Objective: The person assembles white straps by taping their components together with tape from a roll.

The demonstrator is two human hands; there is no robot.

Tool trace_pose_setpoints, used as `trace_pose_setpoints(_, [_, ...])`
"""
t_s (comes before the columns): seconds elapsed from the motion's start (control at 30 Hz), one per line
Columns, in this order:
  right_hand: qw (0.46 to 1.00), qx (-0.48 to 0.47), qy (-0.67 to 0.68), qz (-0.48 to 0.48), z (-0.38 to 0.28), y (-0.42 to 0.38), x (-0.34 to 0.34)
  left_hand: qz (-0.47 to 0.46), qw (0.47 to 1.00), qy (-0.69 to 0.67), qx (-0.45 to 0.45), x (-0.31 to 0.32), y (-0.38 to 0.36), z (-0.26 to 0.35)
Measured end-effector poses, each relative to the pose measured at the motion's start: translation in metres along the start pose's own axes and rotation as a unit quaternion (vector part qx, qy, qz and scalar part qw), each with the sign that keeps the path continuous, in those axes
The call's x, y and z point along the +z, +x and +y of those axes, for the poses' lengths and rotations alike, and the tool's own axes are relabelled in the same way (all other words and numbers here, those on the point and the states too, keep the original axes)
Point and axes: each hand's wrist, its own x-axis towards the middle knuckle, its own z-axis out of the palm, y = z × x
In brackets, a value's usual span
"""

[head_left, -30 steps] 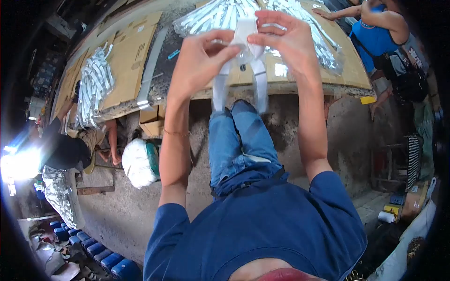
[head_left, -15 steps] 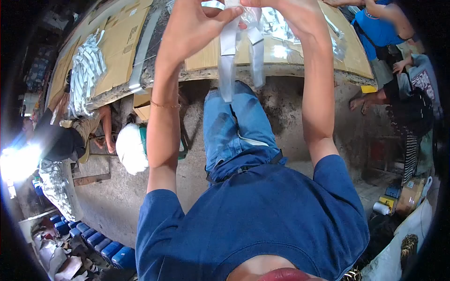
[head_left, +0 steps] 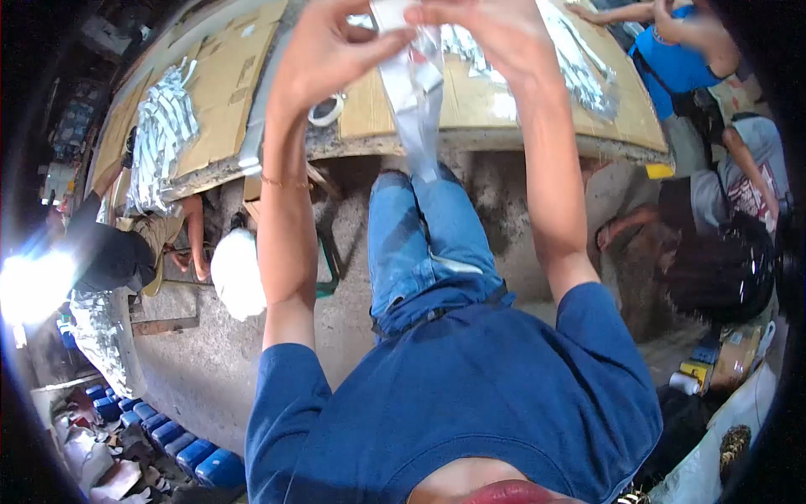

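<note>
At the top of the view, both my hands are raised over the near edge of the table. My left hand (head_left: 323,59) is closed, its thumb pressed against a shiny silvery plastic strip (head_left: 411,92). My right hand (head_left: 495,34) pinches the same strip near its upper end, thumb pointing left. The strip dangles past the table edge, its lower tip in front of my jeans. Its top end and some fingertips are cut off by the frame. Beside my left wrist, a white tape roll (head_left: 326,110) lies at the table edge.
Cardboard (head_left: 227,84) covers the table. Silvery strips lie in a left pile (head_left: 164,118) and a right pile (head_left: 579,67). Co-workers sit at the left and right, one in a blue top (head_left: 680,63). A white sack (head_left: 238,273) and several blue jugs (head_left: 197,454) stand on the floor.
My hands have shifted slightly left with the strip. Its two hanging tails, apart before, now hang together. The tape roll has come into view, and a person at right has changed posture.
</note>
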Motion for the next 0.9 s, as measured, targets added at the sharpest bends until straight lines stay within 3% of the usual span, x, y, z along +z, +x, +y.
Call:
trace_pose_setpoints(0.03, [0.999, 0.006, 0.030, 0.012, 0.000, -0.005, 0.004, -0.031, 0.998, 0.050, 0.036, -0.002, 0.001, -0.009])
trace_pose_setpoints(0.07, [0.998, 0.014, 0.061, 0.023, 0.001, -0.008, 0.007, -0.069, 0.994, 0.084, 0.009, -0.009, 0.002, -0.015])
trace_pose_setpoints(0.13, [0.998, -0.010, 0.059, 0.021, 0.005, -0.014, 0.011, -0.079, 0.996, 0.042, 0.025, -0.006, -0.001, -0.014])
trace_pose_setpoints(0.27, [0.991, -0.014, 0.130, 0.030, 0.009, -0.020, 0.008, -0.017, 0.998, 0.031, 0.052, -0.005, -0.007, -0.023])
trace_pose_setpoints(0.4, [0.988, -0.011, 0.102, 0.118, 0.013, -0.029, -0.003, 0.004, 0.998, -0.029, 0.062, -0.004, -0.018, -0.033])
trace_pose_setpoints(0.53, [0.995, 0.024, 0.071, 0.068, 0.006, -0.060, 0.011, 0.006, 0.998, -0.033, 0.056, 0.002, -0.035, -0.025])
trace_pose_setpoints(0.6, [0.994, 0.037, 0.096, 0.034, 0.014, -0.071, 0.011, 0.016, 0.994, -0.028, 0.104, 0.013, -0.044, -0.022])
trace_pose_setpoints(0.77, [0.987, 0.100, 0.127, -0.012, 0.025, -0.086, 0.008, -0.012, 1.000, 0.004, -0.002, 0.023, -0.064, -0.022])
trace_pose_setpoints(0.9, [0.981, 0.136, 0.134, -0.033, 0.030, -0.085, 0.002, -0.027, 1.000, 0.011, 0.012, 0.023, -0.062, -0.015])
